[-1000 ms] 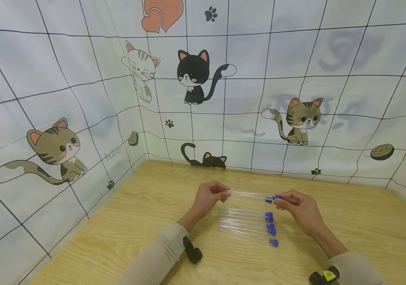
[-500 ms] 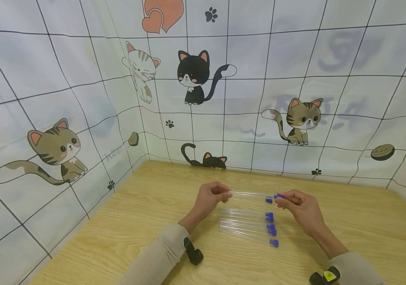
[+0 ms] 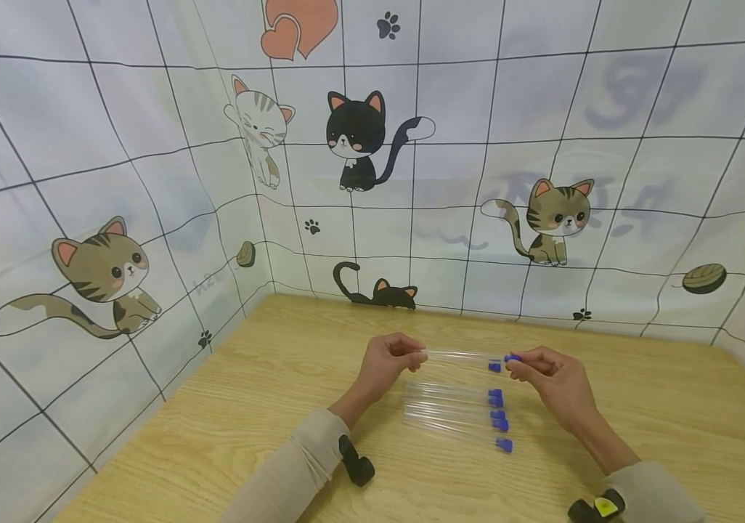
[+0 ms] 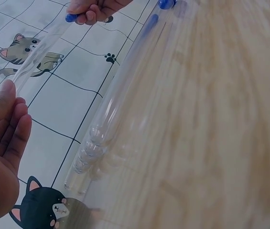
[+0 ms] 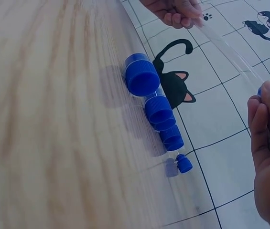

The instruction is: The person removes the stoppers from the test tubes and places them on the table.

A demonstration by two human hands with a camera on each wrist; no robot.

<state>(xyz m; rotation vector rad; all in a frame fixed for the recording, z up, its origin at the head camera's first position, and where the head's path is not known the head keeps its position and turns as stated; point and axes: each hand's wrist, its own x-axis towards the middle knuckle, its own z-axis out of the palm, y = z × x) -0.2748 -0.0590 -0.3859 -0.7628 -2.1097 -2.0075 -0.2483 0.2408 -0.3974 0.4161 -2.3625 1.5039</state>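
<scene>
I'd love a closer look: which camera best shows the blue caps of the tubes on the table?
The right wrist view: the blue caps look largest, their ends facing the camera. The head view shows them small, on the tubes; the left wrist view catches only some blue near its top edge.

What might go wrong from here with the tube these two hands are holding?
The held tube is raised off the table, pinched at its clear end by the left hand and at the blue cap by the right hand; if either grip slips, it might drop. The other tubes lie close together, so a careless brush could set them rolling.
</scene>
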